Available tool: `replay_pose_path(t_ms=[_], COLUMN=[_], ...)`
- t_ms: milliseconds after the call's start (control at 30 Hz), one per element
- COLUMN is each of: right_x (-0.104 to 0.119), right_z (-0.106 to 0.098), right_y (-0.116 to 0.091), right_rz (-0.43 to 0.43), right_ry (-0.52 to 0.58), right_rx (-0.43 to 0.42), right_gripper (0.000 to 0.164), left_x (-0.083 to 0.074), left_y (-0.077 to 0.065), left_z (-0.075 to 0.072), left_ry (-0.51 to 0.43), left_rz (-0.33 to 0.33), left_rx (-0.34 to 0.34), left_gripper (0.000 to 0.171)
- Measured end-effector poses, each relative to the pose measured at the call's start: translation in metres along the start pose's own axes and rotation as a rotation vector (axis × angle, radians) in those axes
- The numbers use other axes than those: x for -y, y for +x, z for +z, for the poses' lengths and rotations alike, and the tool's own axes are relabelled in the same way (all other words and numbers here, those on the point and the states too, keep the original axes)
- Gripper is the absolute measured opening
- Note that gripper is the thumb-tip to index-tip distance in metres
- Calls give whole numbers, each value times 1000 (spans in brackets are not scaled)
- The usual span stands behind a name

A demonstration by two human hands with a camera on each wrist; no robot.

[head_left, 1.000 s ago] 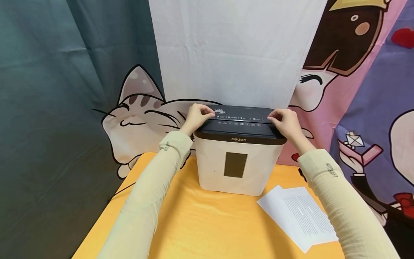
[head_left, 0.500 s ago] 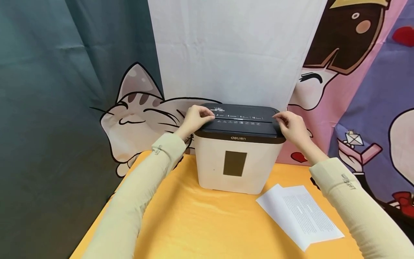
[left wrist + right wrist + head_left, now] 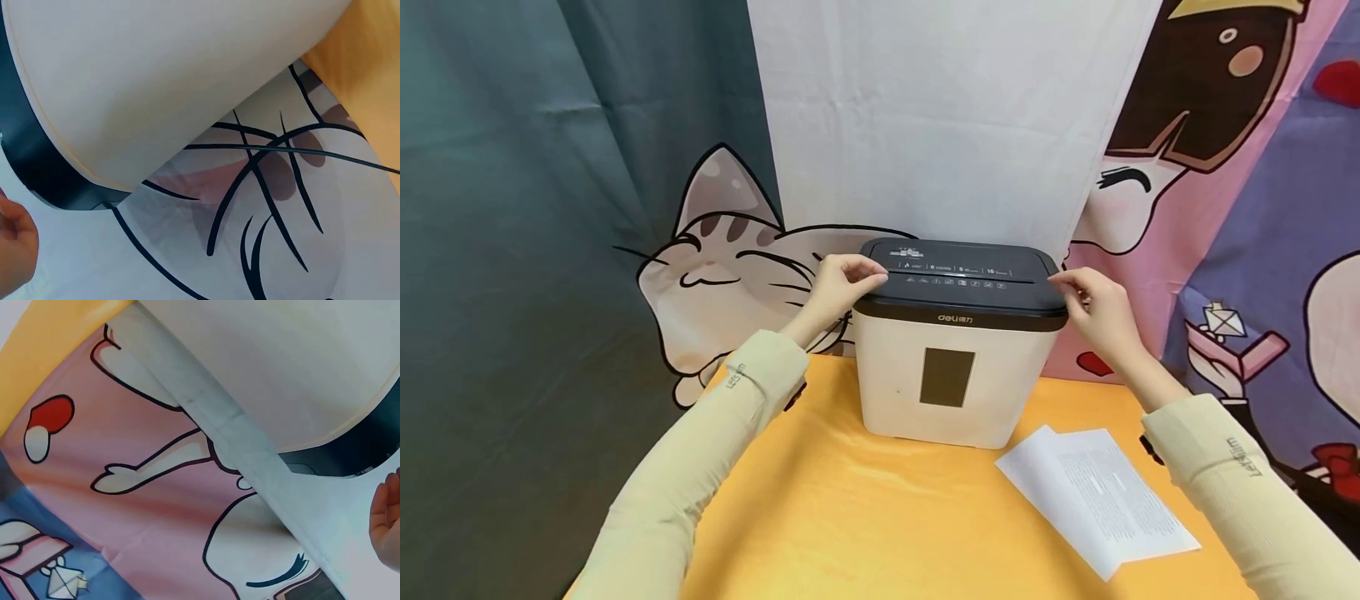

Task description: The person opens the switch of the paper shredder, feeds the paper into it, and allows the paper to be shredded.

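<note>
A paper shredder (image 3: 887, 375) stands upright on the yellow table, with a white body, a dark window and a black top (image 3: 970, 304) that has a slot and printed icons. My left hand (image 3: 837, 293) is at the left end of this top, thumb and fingers loosely bent together, with nothing seen between them. At the right end, my right hand (image 3: 1103, 315) has its fingertips near the top's edge and no visible object in them. Only part of the left hand (image 3: 17, 244) shows in the left wrist view, likewise the right hand (image 3: 386, 519) in the right wrist view.
Two overlapping sheets of paper (image 3: 1097, 500), the upper one printed, lie on the yellow tabletop (image 3: 887, 525) right of the shredder. Behind hangs a cloth backdrop (image 3: 925, 117) with cartoon figures. A thin black cord (image 3: 337, 155) runs beside the shredder in the left wrist view.
Both hands have drawn apart from over the shredder's top, the left one leftward and the right one rightward, each slightly lower. The shredder and the sheets stay in place.
</note>
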State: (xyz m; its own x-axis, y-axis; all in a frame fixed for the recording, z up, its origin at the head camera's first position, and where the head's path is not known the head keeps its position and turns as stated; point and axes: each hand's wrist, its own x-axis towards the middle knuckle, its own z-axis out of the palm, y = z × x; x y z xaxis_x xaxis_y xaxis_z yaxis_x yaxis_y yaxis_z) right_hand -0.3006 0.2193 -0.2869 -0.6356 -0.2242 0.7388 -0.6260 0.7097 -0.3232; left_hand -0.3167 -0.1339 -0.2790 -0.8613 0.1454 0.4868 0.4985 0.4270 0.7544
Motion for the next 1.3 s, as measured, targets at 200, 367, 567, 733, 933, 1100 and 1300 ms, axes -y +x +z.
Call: replay_pose_path(t_ms=[200,367,567,733,933,1100,1300], right_x=[-12,-22,-34,-43,-56,-69,-83], right_z=[-5,-8,-14,-18,-19,-17,-15], right_y=[-15,-31,-52,-67,-87,-101,-117], right_rz=[43,123,226,296,360,382,439], right_ry=[-9,3,-3,-8,-22,-29,-73], right_rx=[-84,-153,-182,-196,-175,-169,-170], right_gripper=[15,15,16,17,18,16,15], left_x=[4,9,13,15,23,27,35], left_y=[-12,-26,-46,-64,-88,-113,-135], left_z=[-2,-1,9,20,41,62,92], left_ry=[-53,-120,-116,-105,-100,-145,-233], left_rz=[16,30,3,8,-44,-93,-116], left_rx=[-8,13,63,128,187,208,226], left_gripper=[14,16,13,13,14,16,16])
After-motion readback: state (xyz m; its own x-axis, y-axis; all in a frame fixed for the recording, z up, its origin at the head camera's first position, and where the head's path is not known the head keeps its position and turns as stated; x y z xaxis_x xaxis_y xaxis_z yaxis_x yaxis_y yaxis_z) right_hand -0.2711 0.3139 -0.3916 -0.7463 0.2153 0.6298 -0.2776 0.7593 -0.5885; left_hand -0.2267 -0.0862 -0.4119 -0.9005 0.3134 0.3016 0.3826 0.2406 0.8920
